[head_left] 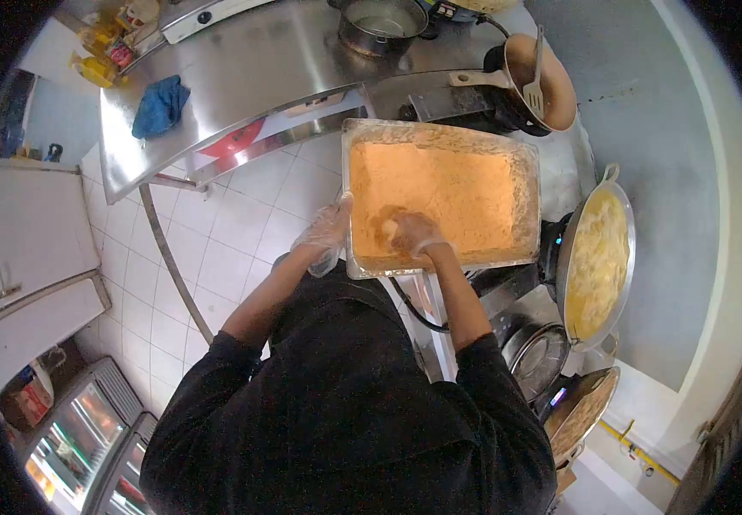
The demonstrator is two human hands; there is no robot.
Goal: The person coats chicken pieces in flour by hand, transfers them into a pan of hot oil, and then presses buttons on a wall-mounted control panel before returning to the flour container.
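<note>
A rectangular metal tray [529,172] with orange powdery coating [439,176] spread over its bottom is in front of my body. My left hand [330,225], in a clear plastic glove, grips the tray's left rim. Down in the powder near the tray's front left is my right hand [415,233], also gloved, fingers curled inward. A small pale lump [390,228] shows at its fingertips, amid a darker, disturbed patch of powder. I cannot tell what the lump is.
A large pan [570,292] of bubbling yellow oil stands at the right, a strainer [542,360] and another pan [590,412] nearer. Behind the tray are a saucepan [560,81] with a slotted spatula [535,94] and a dark pot [379,39]. A blue cloth [161,106] lies on the steel counter [259,56].
</note>
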